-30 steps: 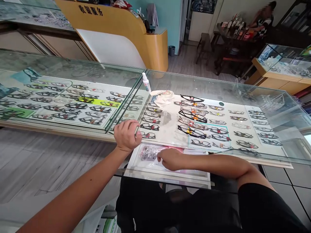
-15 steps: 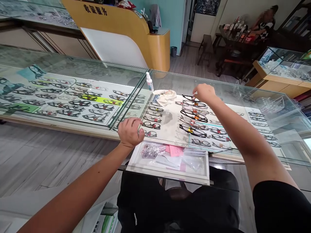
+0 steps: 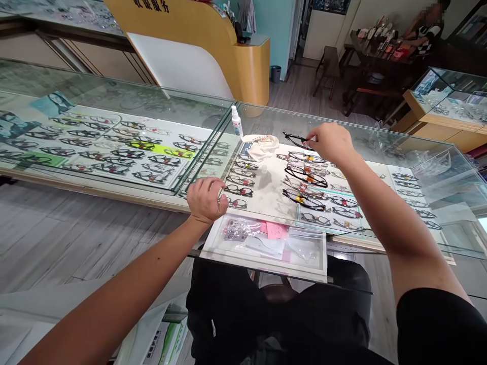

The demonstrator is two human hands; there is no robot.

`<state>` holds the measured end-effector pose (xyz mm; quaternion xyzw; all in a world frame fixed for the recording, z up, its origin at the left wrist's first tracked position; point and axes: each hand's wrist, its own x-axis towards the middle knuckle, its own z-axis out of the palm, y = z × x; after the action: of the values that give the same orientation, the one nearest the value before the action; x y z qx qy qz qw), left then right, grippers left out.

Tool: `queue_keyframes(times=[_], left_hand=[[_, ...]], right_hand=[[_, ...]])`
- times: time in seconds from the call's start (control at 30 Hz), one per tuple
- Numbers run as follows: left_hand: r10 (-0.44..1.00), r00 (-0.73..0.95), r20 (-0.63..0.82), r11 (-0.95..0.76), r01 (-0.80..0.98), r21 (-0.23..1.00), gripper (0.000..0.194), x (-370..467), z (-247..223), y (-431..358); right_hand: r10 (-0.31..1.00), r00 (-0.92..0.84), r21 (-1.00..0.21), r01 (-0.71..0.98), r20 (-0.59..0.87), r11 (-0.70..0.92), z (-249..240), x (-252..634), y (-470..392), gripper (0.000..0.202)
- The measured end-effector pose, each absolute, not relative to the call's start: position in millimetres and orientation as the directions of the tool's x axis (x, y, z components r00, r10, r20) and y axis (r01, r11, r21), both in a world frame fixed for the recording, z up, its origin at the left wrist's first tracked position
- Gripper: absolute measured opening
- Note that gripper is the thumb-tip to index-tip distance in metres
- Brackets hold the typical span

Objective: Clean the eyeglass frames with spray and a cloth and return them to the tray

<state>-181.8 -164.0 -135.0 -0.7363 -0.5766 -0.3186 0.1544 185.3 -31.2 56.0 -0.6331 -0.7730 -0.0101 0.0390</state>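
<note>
My right hand (image 3: 334, 144) pinches one end of a pair of black-rimmed eyeglasses (image 3: 294, 138), lifted over the far part of the glass counter. Below it, several more eyeglasses lie in a column, among them a thick black pair (image 3: 306, 176) and another dark pair with a yellow tag (image 3: 304, 200). My left hand (image 3: 206, 199) rests at the counter's near edge with its fingers curled; what they grip, if anything, is hidden. Beside it is a shorter column of glasses, including a dark pair with a red tag (image 3: 239, 190).
A white spray bottle (image 3: 236, 121) and a cream cloth (image 3: 263, 147) sit on the counter (image 3: 262, 205). An open drawer (image 3: 262, 258) with plastic bags juts out above my lap. Glass display cases extend to both sides. A person (image 3: 428, 30) sits at a far table.
My right hand has lifted the black eyeglasses up and away from the column. My left hand stays at the counter edge. The view has tilted slightly.
</note>
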Motion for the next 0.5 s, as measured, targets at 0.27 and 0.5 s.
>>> queue_keyframes(times=[0.27,0.5], left_hand=[[0.721,0.126,0.681,-0.302,0.942,0.146,0.031,-182,-140,-160],[0.772,0.098,0.629,-0.267,0.947,0.180,0.036,-181,-136,-162]], right_hand=[[0.784,-0.544,-0.192,0.839,-0.300,0.508,67,154,-212,0.024],[0.643,-0.531,-0.207,0.835,-0.552,0.510,-70,147,-237,0.024]])
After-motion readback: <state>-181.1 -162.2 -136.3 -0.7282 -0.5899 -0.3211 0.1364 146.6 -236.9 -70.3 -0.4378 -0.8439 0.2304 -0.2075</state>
